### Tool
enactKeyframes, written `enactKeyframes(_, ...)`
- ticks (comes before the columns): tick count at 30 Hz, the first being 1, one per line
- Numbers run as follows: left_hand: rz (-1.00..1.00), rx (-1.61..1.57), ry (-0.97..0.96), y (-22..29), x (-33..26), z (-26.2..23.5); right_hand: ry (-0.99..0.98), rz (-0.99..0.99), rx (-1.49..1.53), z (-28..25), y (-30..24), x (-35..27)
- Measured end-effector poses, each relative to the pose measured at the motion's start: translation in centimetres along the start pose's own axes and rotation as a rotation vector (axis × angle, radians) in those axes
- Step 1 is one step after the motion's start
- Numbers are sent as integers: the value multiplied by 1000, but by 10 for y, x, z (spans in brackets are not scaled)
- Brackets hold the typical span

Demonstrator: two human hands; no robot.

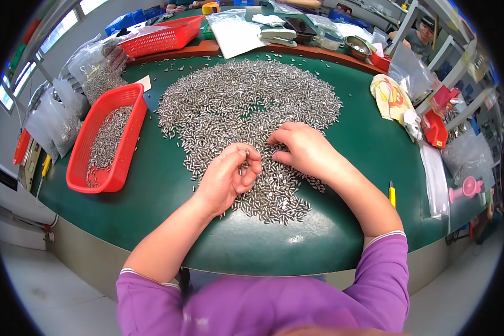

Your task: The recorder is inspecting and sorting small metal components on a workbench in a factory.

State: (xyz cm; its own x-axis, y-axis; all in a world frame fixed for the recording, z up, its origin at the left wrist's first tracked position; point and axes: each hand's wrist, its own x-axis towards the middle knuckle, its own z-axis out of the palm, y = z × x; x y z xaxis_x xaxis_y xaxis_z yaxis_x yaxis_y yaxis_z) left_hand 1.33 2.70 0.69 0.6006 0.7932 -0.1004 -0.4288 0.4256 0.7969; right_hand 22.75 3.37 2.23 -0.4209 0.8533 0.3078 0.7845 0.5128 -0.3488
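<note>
1. In the head view we see a wide heap of small silvery metal cylinder pieces (pixel 246 112) spread over the middle of the dark green rounded surface (pixel 168 190), reaching from its far side down to just in front of the person.
2. Our left hand (pixel 227 179) is curled at the near part of the heap, fingers bent in toward the thumb and pinching a few of the small metal pieces; how many we cannot tell.
3. Our right hand (pixel 302 148) lies just beside it, palm down on the heap, its fingers loosely bent with their tips touching the pieces.
4. A long red plastic mesh basket (pixel 126 151) stands at the left of the heap, apart from it, with a thin layer of the same pieces inside.
5. A second red plastic mesh basket (pixel 165 36) sits at the far left of the surface.
6. A yellow-handled tool (pixel 392 195) lies near the right forearm.
7. Purple sleeves (pixel 381 269) cover both upper arms at the lower edge.
</note>
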Motion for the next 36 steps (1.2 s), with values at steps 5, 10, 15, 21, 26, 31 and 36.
enactKeyframes(5, -1, 36, 0, -2, 2, 1, -93, 18, 0, 3, 3, 2)
enactKeyframes(10, -40, 21, 40, 0, 1, 4, 38, 15, 34, 0, -5, 7)
enactKeyframes(15, -71, -50, 36, -2, 1, 2, 162, 52, 641, -9, -35, 10)
enactKeyframes(21, -86, -58, 17, 0, 2, 4, 347, -372, 2, -13, -36, 8)
enactKeyframes(26, -61, -82, 49, -1, 3, 5, 238, -348, 147, -4, -33, 7)
enactKeyframes(31, -21, -67, 43, -3, 5, -5, 158, -167, 438, 1, -34, 7)
enactKeyframes(36, -81, -123, 77, 0, 2, 0, -44, 12, -48, 8, 3, 0)
